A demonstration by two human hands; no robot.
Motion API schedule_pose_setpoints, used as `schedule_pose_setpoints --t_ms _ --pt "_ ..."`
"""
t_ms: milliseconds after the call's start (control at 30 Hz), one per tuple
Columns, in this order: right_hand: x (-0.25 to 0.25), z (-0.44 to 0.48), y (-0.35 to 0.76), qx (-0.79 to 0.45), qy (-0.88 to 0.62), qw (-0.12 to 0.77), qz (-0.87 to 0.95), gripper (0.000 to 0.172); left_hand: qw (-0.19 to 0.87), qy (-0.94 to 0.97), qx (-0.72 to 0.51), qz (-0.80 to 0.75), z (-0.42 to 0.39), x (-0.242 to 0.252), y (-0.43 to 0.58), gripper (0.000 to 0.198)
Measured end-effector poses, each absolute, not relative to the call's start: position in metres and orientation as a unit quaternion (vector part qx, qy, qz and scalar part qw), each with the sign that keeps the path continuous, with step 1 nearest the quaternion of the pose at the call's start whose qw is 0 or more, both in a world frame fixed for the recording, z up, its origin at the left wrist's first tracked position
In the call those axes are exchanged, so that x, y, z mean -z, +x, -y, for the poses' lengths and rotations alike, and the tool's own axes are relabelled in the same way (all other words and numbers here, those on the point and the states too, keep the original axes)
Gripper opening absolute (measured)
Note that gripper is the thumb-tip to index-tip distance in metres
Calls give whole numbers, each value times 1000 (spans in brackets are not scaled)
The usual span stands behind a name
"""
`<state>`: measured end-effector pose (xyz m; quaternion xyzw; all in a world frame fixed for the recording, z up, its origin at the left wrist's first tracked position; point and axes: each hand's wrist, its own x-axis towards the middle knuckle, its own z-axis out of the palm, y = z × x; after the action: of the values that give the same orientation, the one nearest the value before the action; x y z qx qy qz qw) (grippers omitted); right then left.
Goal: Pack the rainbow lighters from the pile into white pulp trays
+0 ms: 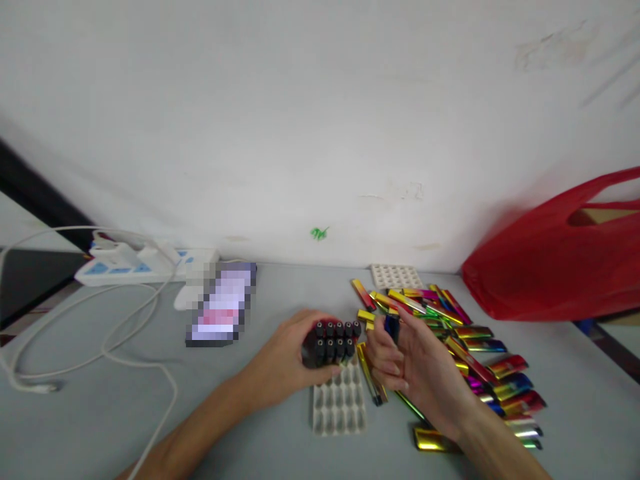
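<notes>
Black-ended sticks (330, 351), nine

Left hand (290, 350): closed round all nine, above one tray (340, 412). Right hand (423, 373): pinching one blue stick (392, 327). Shiny sticks (513, 387): uncountable, part-hidden by right hand, toward tabletop's (250, 433) right edge. Back edge: second tray (397, 276), one power strip (117, 272), one bag (545, 260).

Red bag (540, 267), phone (226, 300), power strip (125, 272)
</notes>
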<state>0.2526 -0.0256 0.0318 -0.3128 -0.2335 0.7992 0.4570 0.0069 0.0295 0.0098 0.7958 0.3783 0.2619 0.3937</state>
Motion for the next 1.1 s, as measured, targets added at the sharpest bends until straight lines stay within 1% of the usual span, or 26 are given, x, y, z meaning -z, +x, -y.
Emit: schedule_pose_setpoints --t_ms 133,333,700,1000,1100 --pt "-32 25 253 -814 -290 451 224 53 393 798 -262 -374 -30 -7 6 53" --pt "-32 26 252 -814 -309 433 234 54 392 796 -263 -378 -30 -6 6 54" --pt "-29 29 249 -797 -318 464 221 56 390 799 -263 -376 -30 -9 6 51" --pt "-26 24 250 -807 -320 443 225 62 387 801 -260 -376 -30 -8 6 52" --pt "-26 24 250 -813 -320 433 221 60 383 802 -259 -377 -30 -8 6 51"
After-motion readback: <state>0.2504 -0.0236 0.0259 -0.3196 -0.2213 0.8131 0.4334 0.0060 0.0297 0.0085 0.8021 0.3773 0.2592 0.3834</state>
